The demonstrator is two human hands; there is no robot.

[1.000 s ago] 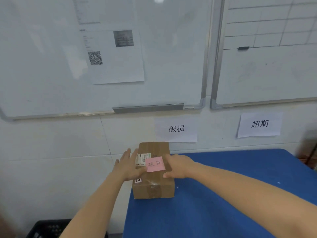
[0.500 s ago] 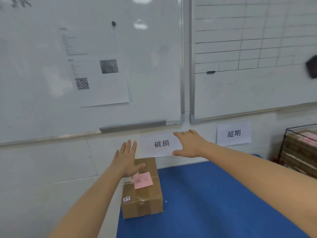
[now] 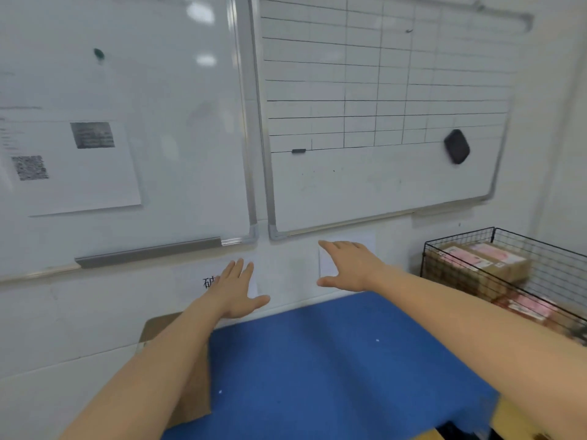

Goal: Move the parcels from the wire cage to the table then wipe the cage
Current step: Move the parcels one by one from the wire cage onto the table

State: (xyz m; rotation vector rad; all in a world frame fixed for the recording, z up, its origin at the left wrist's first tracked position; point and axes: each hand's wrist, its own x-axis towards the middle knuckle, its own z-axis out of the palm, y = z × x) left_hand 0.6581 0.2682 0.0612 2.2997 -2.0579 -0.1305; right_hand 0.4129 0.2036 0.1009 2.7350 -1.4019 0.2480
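Having let go of the cardboard parcel (image 3: pixel 195 398), which now sits at the bench's (image 3: pixel 333 360) left edge, the left hand (image 3: pixel 236 292) and right hand (image 3: pixel 349 265) hover empty with fingers spread as the view swings toward the wire cage (image 3: pixel 460 238) by the right edge, where stacked pink-labelled parcels (image 3: pixel 482 262) apparently await moving.

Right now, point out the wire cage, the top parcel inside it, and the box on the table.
wire cage (image 3: pixel 459 236): head view, top rim wire.
top parcel (image 3: pixel 481 260): head view, labelled top face.
box (image 3: pixel 156 328): head view, its exposed upper-left corner.
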